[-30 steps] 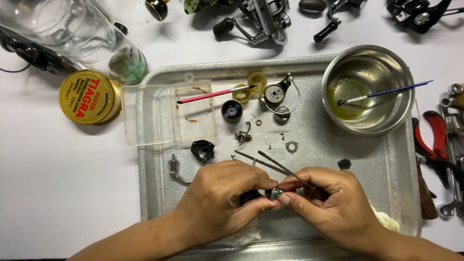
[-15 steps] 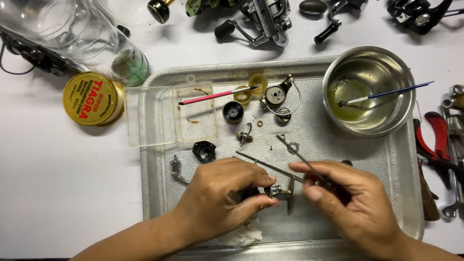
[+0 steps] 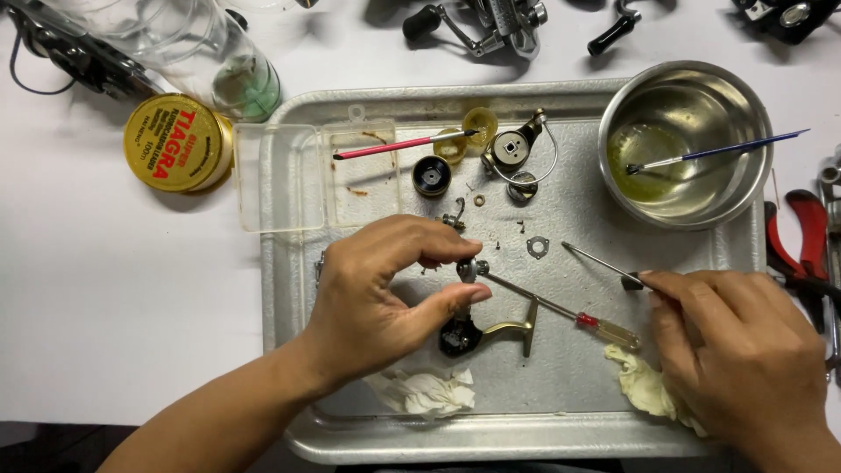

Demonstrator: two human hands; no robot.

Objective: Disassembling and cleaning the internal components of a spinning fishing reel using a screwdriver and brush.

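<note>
My left hand (image 3: pixel 377 302) pinches a small silver metal part (image 3: pixel 471 268) between thumb and forefinger, above the metal tray (image 3: pixel 561 434). Just below it a black and gold reel handle piece (image 3: pixel 491 334) lies on the tray. A thin screwdriver with a red and clear handle (image 3: pixel 604 329) also lies on the tray, its tip touching the silver part. To the right, my right hand (image 3: pixel 740 355) grips the end of a thin metal pick (image 3: pixel 600 262), whose tip points up and left.
A steel bowl (image 3: pixel 692 197) of yellowish oil holds a blue brush. A clear plastic box (image 3: pixel 302 175) with a pink brush, a yellow tin (image 3: pixel 175 144), a glass jar (image 3: pixel 236 74), red pliers (image 3: pixel 802 236), reel parts (image 3: pixel 512 149) and tissue wads (image 3: pixel 425 392) surround the hands.
My right hand has pulled away to the right with the pick. The screwdriver now lies on the tray. My left hand has lifted the small silver part off the handle piece.
</note>
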